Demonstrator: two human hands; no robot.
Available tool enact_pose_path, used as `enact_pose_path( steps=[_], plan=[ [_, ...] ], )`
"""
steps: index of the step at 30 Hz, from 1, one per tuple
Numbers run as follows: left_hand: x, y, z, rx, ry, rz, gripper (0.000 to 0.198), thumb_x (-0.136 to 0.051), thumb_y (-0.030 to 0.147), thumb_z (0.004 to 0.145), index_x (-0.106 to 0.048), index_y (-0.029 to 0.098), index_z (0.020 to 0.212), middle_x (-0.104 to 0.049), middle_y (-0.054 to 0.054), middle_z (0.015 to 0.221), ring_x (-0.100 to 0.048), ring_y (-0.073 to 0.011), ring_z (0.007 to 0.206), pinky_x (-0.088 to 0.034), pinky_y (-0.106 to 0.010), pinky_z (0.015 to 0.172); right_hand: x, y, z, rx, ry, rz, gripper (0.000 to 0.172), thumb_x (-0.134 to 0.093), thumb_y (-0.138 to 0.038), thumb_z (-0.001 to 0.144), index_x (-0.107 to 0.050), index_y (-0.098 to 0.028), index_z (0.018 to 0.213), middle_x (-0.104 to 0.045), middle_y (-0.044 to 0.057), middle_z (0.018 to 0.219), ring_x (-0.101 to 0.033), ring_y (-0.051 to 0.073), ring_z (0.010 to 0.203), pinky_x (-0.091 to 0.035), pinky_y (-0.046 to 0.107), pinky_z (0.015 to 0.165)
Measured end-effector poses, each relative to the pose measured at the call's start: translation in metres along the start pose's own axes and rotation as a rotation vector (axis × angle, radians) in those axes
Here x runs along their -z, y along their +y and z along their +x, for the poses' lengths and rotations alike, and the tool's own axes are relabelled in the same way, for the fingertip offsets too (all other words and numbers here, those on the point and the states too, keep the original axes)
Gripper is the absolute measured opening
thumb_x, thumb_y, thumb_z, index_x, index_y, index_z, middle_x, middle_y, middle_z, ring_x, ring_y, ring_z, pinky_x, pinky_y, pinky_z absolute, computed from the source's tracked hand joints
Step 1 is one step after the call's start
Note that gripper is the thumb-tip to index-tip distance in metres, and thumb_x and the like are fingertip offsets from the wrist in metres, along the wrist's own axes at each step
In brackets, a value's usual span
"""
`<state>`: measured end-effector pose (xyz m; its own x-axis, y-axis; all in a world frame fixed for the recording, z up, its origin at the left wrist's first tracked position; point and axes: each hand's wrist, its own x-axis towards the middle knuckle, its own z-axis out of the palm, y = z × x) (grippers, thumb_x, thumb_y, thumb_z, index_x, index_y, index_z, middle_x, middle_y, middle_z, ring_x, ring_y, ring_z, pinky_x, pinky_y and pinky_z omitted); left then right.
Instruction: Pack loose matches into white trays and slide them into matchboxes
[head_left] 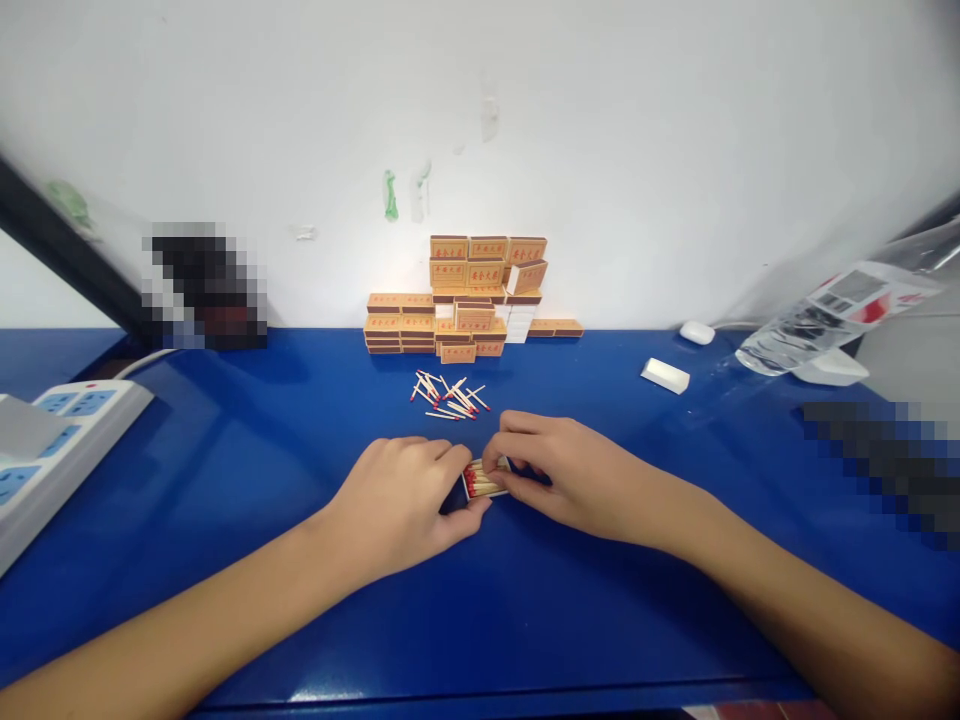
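Note:
A small white matchbox tray (470, 487) filled with red-tipped matches lies on the blue table between my hands. My left hand (416, 495) grips its left end, thumb at the near side and fingers at the far side. Over the right part of the tray, my right hand (551, 465) has thumb and index finger pinched at the matches; whether a match is between the fingertips is too small to tell. Just beyond the tray, several loose matches (450, 395) are scattered. Behind them, stacked matchboxes (469, 300) stand against the white wall.
A power strip (90, 440) sits at the left. On the right are a white box-like piece (665, 376), a white earphone case (697, 332) and a tilted clear plastic bottle (810, 320). Blurred dark items stand at the back left and far right of the table (525, 620).

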<state>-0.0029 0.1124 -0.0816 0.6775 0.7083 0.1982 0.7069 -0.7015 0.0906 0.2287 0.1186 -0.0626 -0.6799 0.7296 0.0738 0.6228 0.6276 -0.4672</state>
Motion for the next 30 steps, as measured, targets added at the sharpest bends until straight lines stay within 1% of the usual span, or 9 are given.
enact_pose_path(
  steps=[6,13,16,18,21,23,26,28,30],
  plan=[
    [0.002,0.000,0.001,0.005,-0.019,0.002,0.028,-0.061,0.046,0.097,-0.068,0.019,0.092,-0.073,-0.002,0.080,-0.073,-0.0250,0.073,-0.047,-0.035,0.059,0.002,-0.001,-0.004,0.022,-0.023,0.021,0.013,-0.061,-0.017,0.100,-0.073,-0.020,0.100,-0.055,0.001,0.091,-0.051,0.012,0.070,-0.037,0.027,0.064],
    [0.002,-0.001,0.001,-0.013,-0.025,0.000,0.029,-0.061,0.046,0.098,-0.069,0.019,0.092,-0.072,-0.002,0.080,-0.072,-0.0249,0.072,-0.046,-0.035,0.058,0.001,0.003,-0.006,0.042,-0.004,0.012,0.016,-0.060,-0.019,0.101,-0.075,-0.021,0.102,-0.056,0.001,0.090,-0.051,0.012,0.070,-0.038,0.026,0.065],
    [0.002,-0.002,0.001,-0.031,-0.020,-0.014,0.027,-0.062,0.045,0.097,-0.070,0.019,0.095,-0.073,-0.002,0.080,-0.073,-0.0242,0.073,-0.046,-0.035,0.058,-0.001,0.007,-0.005,0.032,0.051,-0.001,0.016,-0.060,-0.018,0.100,-0.075,-0.021,0.101,-0.058,0.001,0.090,-0.051,0.011,0.068,-0.037,0.026,0.064],
    [0.003,-0.002,0.000,-0.051,-0.032,-0.036,0.025,-0.064,0.044,0.096,-0.071,0.020,0.097,-0.073,-0.002,0.082,-0.073,-0.0238,0.074,-0.046,-0.034,0.058,-0.001,0.010,-0.002,-0.012,0.134,0.010,0.014,-0.061,-0.017,0.098,-0.075,-0.021,0.099,-0.059,0.001,0.088,-0.052,0.012,0.069,-0.038,0.025,0.065],
    [0.004,-0.001,0.000,-0.093,-0.045,-0.065,0.025,-0.067,0.044,0.095,-0.071,0.020,0.098,-0.073,-0.001,0.082,-0.073,-0.0236,0.073,-0.045,-0.034,0.057,0.005,0.019,0.012,-0.114,0.260,0.002,0.012,-0.063,-0.018,0.095,-0.075,-0.020,0.095,-0.062,0.001,0.082,-0.054,0.013,0.071,-0.039,0.026,0.067],
    [0.004,0.000,0.000,-0.109,-0.040,-0.073,0.031,-0.068,0.050,0.095,-0.070,0.019,0.096,-0.073,-0.001,0.081,-0.072,-0.0231,0.072,-0.045,-0.034,0.058,0.011,0.025,0.026,-0.160,0.290,-0.016,0.012,-0.063,-0.022,0.094,-0.075,-0.019,0.091,-0.064,0.001,0.079,-0.054,0.013,0.070,-0.038,0.027,0.066],
    [0.004,0.001,-0.001,-0.110,-0.032,-0.062,0.042,-0.068,0.061,0.094,-0.067,0.019,0.090,-0.071,-0.002,0.077,-0.071,-0.0219,0.070,-0.042,-0.033,0.056,0.019,0.029,0.053,-0.258,0.248,-0.049,0.020,-0.066,-0.031,0.093,-0.074,-0.018,0.079,-0.066,0.001,0.070,-0.053,0.013,0.062,-0.036,0.029,0.061],
    [0.004,0.002,-0.001,-0.115,-0.023,-0.053,0.045,-0.067,0.063,0.093,-0.065,0.019,0.084,-0.069,-0.001,0.073,-0.069,-0.0214,0.067,-0.040,-0.032,0.055,0.020,0.027,0.071,-0.334,0.181,-0.084,0.030,-0.069,-0.039,0.090,-0.072,-0.018,0.069,-0.066,0.002,0.064,-0.053,0.014,0.060,-0.035,0.030,0.058],
    [0.004,0.001,-0.001,-0.124,-0.019,-0.049,0.046,-0.066,0.063,0.094,-0.063,0.019,0.081,-0.067,-0.001,0.071,-0.068,-0.0214,0.066,-0.039,-0.033,0.055,0.018,0.021,0.084,-0.387,0.099,-0.122,0.031,-0.072,-0.041,0.087,-0.071,-0.018,0.067,-0.068,0.004,0.066,-0.055,0.015,0.061,-0.035,0.030,0.057]
  ],
)
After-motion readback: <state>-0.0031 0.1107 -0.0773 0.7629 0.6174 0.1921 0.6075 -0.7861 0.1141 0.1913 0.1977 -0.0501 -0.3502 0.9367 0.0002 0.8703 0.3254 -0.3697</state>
